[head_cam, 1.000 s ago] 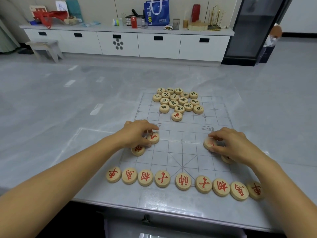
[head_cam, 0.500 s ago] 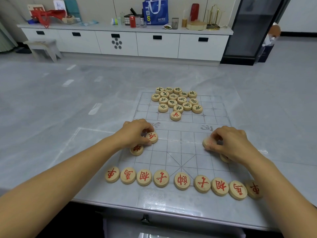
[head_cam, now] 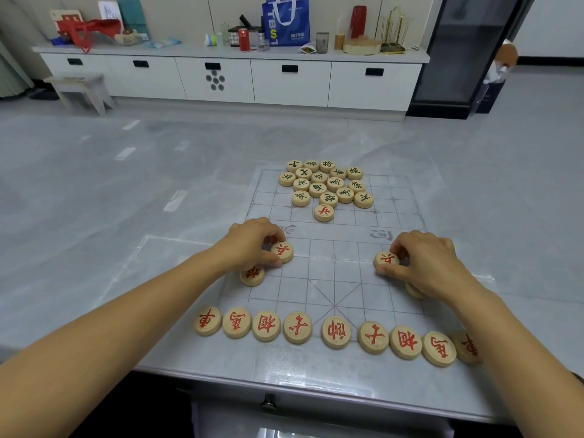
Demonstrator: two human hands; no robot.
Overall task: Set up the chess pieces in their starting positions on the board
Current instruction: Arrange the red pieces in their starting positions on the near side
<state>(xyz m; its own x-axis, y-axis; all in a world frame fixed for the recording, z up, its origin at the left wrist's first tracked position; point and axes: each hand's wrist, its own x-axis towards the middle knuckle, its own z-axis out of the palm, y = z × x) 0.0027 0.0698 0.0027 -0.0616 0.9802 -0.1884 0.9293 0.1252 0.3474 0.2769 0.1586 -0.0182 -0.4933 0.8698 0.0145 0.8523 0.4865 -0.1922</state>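
**A soldier in each grip**

The left red soldier [head_cam: 282,251] and the right red soldier [head_cam: 386,259] lie on the near half of the board [head_cam: 335,279]. Your left hand [head_cam: 252,245] and right hand [head_cam: 426,263] each hold one, fingers [head_cam: 387,272] curled around it. A red cannon [head_cam: 252,275] sits just beside the left one. Nine red pieces [head_cam: 297,327] line the near edge, and dark-lettered pieces [head_cam: 325,184] cluster at the far end of the grey surface [head_cam: 126,216].

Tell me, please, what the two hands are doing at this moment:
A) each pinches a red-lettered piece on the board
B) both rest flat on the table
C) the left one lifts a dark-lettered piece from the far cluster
A: the left hand pinches a red-lettered piece and the right hand pinches a second red-lettered piece, both low over the near half of the board.
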